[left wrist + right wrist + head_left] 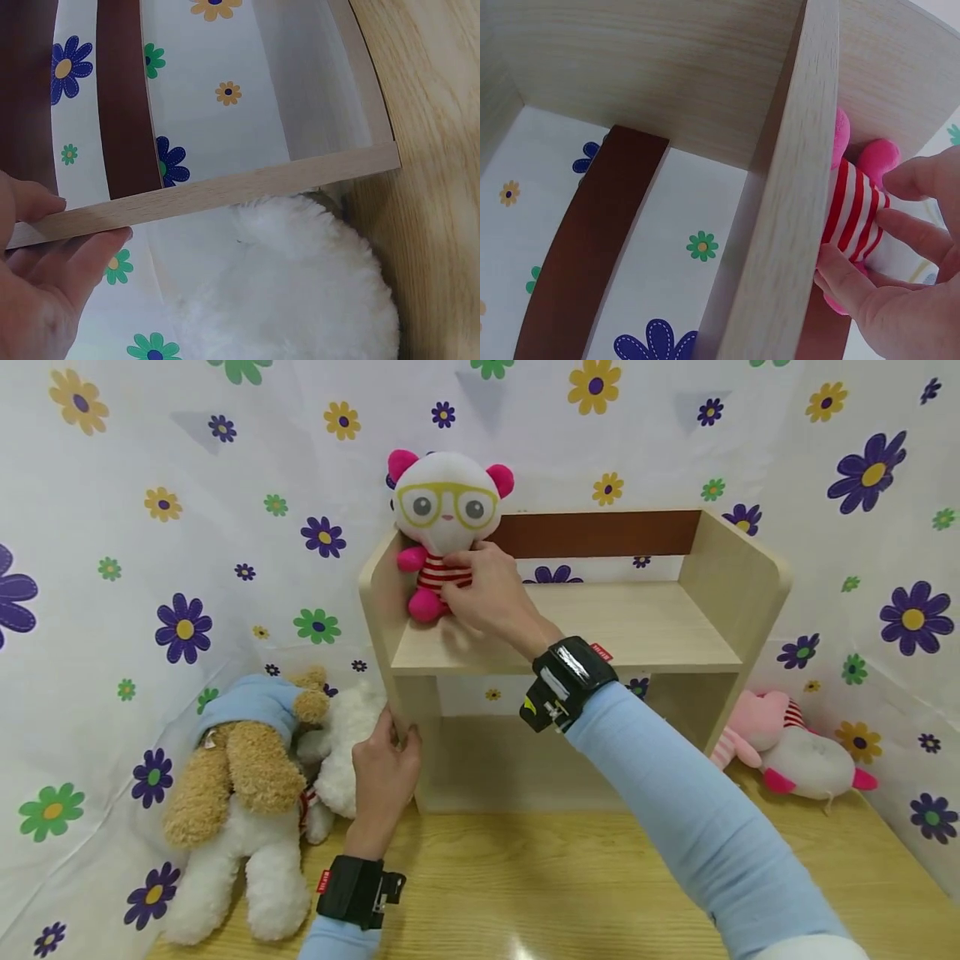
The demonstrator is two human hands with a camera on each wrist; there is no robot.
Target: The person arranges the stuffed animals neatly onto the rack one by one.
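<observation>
The right hand (491, 593) holds the panda (450, 539) by its striped belly, thumb and fingers bent against it; the panda sits upright at the left end of the upper board of the shelf (615, 618). The left hand (386, 768) grips the shelf's left side edge. The shelf stands on a wooden desk (525, 877), plush toys (262, 768) on its left, a pink toy (757, 722) on its right, and a flowered cloth (262, 460) behind.

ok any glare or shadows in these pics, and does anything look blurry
Head view: glare spot on the table, shaded lower shelf compartment; left wrist view: dimmer, white plush soft-edged, blur or fluff hard to tell; right wrist view: dim too, striped plush distinct.
</observation>
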